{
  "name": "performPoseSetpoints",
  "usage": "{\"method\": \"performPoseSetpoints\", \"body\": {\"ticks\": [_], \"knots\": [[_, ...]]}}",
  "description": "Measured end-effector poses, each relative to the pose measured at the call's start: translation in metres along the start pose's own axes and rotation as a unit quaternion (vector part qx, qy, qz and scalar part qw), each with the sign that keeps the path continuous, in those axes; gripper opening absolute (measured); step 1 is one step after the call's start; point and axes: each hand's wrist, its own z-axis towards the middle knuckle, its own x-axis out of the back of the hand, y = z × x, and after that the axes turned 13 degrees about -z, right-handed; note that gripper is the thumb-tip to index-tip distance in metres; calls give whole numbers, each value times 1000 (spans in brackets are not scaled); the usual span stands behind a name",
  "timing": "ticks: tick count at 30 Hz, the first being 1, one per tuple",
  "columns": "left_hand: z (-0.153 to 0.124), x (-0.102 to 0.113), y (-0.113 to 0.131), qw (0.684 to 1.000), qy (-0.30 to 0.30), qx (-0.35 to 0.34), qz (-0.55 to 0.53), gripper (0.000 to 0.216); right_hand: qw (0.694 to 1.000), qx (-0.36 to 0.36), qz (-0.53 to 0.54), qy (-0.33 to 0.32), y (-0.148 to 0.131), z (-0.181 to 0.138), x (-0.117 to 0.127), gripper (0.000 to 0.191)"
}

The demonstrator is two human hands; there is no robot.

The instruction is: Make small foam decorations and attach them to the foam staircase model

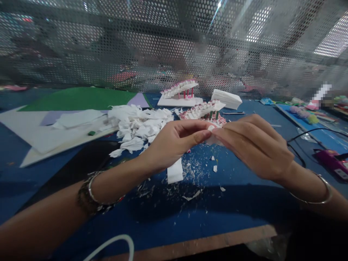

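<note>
My left hand and my right hand meet above the middle of the table, fingertips pinched together. Between them is a small piece of white paper, mostly hidden by the fingers. Just behind the hands stands a small white staircase model with red-edged steps, green posts and red-and-white bits round its base. Farther back, a similar staircase model with pink-topped steps and red posts rests on a white base. A pile of torn white tissue paper lies left of the models.
White scraps and a white paper strip lie on the blue table. Green sheet and white board are at left. A folded white paper block, a purple device and a black cable are at right. Perforated metal mesh rises behind.
</note>
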Motion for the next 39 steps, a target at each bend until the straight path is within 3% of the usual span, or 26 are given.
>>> {"method": "performPoseSetpoints", "body": {"ticks": [7,13,16,31,35,39], "knots": [[-1,-3,5,1000,9,6,23,12,996,50,-72,17,3,-4,-5,20],[-1,-3,8,999,0,-6,50,13,991,-64,116,-22,8,1,-11,12],[0,-3,6,998,0,4,56,13,981,-83,170,-48,8,3,-8,14],[-1,-1,4,999,-22,10,46,14,998,38,38,-8,13,-2,-4,19],[-2,-4,5,997,-9,-10,70,16,998,9,54,-5,15,-3,-8,17],[-4,-7,6,997,16,-45,64,15,988,-57,145,5,11,1,-10,10]]}}
